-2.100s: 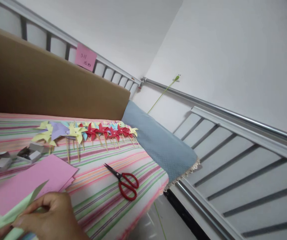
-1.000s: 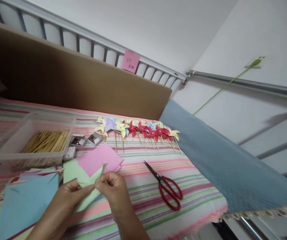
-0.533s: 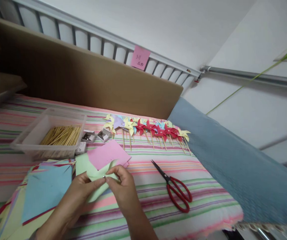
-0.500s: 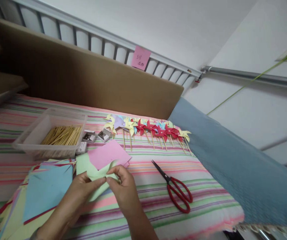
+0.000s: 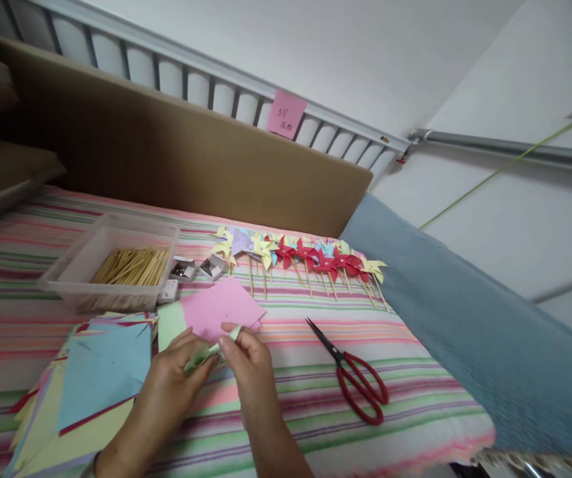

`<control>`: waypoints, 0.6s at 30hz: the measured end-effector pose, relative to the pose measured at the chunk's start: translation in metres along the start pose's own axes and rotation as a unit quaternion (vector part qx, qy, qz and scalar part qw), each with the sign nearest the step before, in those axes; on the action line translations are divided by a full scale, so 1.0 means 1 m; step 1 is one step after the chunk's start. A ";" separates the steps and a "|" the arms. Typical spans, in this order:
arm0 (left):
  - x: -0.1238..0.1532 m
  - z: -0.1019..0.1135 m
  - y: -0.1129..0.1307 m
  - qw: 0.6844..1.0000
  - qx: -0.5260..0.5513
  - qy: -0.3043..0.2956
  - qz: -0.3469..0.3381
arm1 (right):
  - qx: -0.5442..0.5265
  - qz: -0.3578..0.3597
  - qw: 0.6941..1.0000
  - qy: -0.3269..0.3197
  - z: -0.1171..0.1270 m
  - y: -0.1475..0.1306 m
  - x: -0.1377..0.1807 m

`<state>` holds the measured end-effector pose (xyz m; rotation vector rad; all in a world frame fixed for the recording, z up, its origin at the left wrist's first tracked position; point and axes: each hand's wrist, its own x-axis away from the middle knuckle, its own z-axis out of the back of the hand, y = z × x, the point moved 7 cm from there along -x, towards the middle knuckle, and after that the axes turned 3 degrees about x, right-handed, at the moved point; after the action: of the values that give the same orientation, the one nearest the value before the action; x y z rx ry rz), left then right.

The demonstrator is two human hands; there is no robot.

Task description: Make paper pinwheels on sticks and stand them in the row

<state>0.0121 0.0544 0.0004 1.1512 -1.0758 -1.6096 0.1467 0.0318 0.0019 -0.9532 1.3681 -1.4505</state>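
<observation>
Left hand (image 5: 179, 368) and right hand (image 5: 252, 365) have fingers clamped on green paper (image 5: 198, 357), near centre; pink paper (image 5: 220, 307) lies just beyond. Scissors (image 5: 338, 355) lie right, pinwheels (image 5: 305, 253) far, sticks (image 5: 131, 267) in a tub (image 5: 99, 239) left.

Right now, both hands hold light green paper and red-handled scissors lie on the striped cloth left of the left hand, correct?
Not quite: the head view shows the scissors on the striped cloth right of the right hand; it and the left hand do hold light green paper.
</observation>
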 end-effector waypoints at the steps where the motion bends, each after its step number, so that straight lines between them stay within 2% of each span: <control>1: 0.000 0.001 0.000 1.000 -0.004 0.006 -0.005 | -0.011 -0.014 1.000 0.006 0.000 0.005 -0.001; 6: 0.001 0.003 -0.009 0.999 0.026 0.032 0.030 | -0.034 -0.066 0.997 0.001 -0.004 0.022 -0.004; 9: 0.000 0.003 -0.013 0.997 0.039 0.039 0.059 | -0.034 -0.076 0.996 -0.016 -0.005 0.021 -0.004; 11: 0.000 0.004 -0.018 0.992 0.060 0.040 0.104 | -0.052 -0.071 0.996 -0.022 -0.004 0.017 -0.004; 13: 0.000 0.005 -0.025 0.977 0.118 0.048 0.170 | -0.081 -0.062 0.995 -0.019 -0.002 0.011 -0.004; 15: 0.001 0.006 -0.031 0.949 0.206 0.064 0.230 | -0.090 -0.057 0.994 -0.018 0.000 0.008 -0.003; 18: 0.002 0.005 -0.034 0.906 0.318 0.076 0.268 | -0.041 -0.036 0.998 -0.033 -0.003 0.005 -0.001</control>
<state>0.0014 0.0622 -0.0314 1.2075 -1.6987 -0.7357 0.1445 0.0339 -0.0032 -1.1048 1.3650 -1.4127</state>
